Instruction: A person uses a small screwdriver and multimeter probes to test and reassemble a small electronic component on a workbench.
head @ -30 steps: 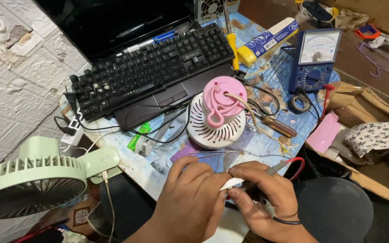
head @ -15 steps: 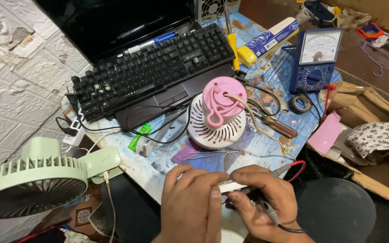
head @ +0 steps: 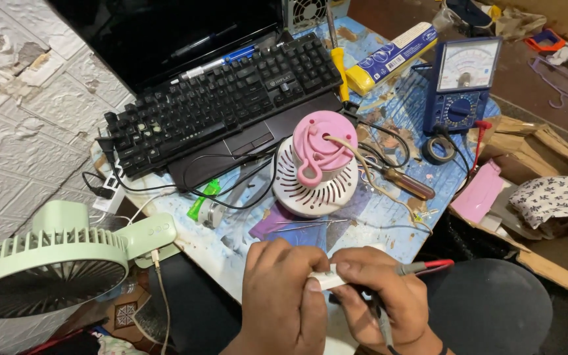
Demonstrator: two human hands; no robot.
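Note:
My left hand (head: 281, 299) and my right hand (head: 382, 296) meet at the table's near edge, both pinching a small white part (head: 327, 279) between their fingertips. My right hand also holds a thin probe with a red lead (head: 428, 265) that sticks out to the right. Just beyond my hands stands a round white slotted fan body with a pink cap (head: 315, 167) on top, a beige wire running from it.
A black keyboard (head: 221, 102) lies on an open laptop at the back. A blue analog multimeter (head: 463, 82) stands at the right, a screwdriver (head: 405, 184) and tape roll near it. A green desk fan (head: 54, 263) sits at the left. Cardboard and cloth clutter the right.
Both hands have drawn closer to the near edge and closed together on the white part; the view has shifted slightly.

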